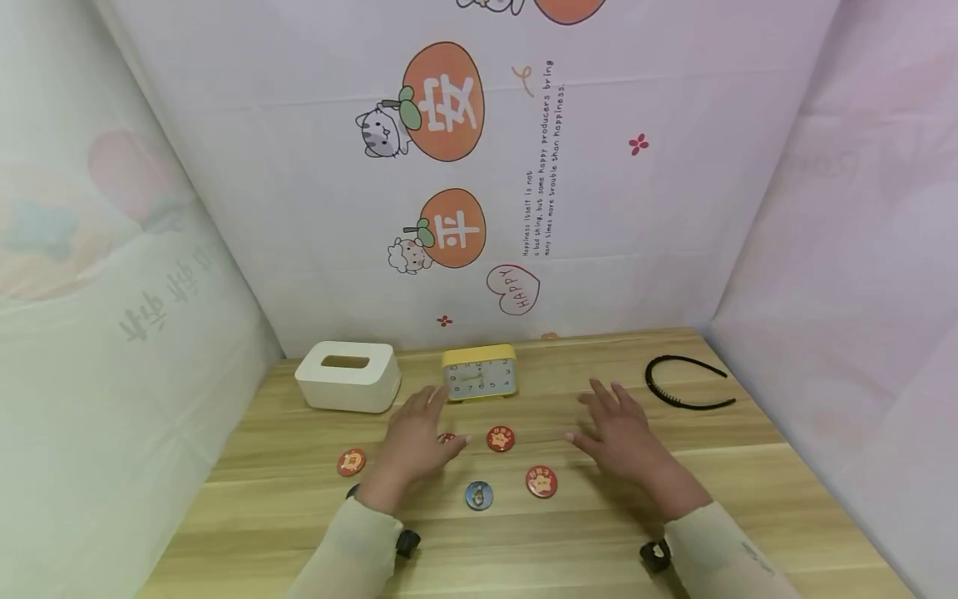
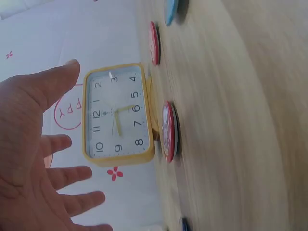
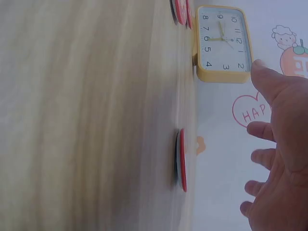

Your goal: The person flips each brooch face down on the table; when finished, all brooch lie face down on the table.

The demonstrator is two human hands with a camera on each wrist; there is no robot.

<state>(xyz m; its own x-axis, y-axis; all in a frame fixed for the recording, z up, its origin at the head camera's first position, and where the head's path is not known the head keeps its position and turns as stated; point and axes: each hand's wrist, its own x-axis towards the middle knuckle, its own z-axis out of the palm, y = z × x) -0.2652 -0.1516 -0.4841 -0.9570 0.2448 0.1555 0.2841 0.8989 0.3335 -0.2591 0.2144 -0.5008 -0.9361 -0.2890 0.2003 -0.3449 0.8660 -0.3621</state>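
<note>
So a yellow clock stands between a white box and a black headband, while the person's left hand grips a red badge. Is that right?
Not quite: the left hand grips nothing; the left wrist view shows it empty, with a red badge lying on the table. The yellow clock does stand between the white box and black headband.

Printed red badge and partly hidden red badge on the tabletop
Round, lying flat, both well in from its back edge.
</note>
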